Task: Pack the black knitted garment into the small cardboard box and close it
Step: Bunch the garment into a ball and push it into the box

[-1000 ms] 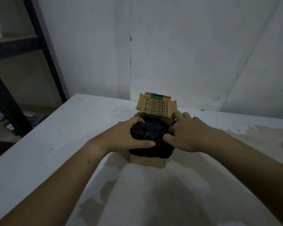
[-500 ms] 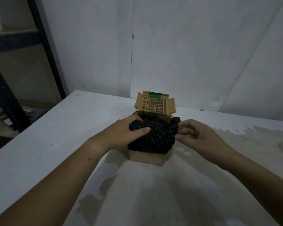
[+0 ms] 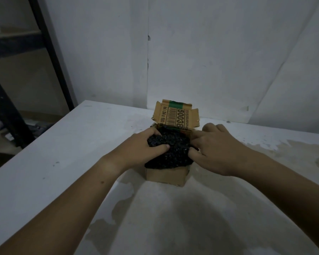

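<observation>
The right hand (image 3: 217, 150) is brought back onto the right side of the black knitted garment (image 3: 171, 151). Half a second ago only its fingertips were laid against that edge; now the thumb and forefinger are pressed into the knit. The lump that was seen sticking out at the far right corner of the small cardboard box (image 3: 166, 174) is now covered by this hand.
</observation>
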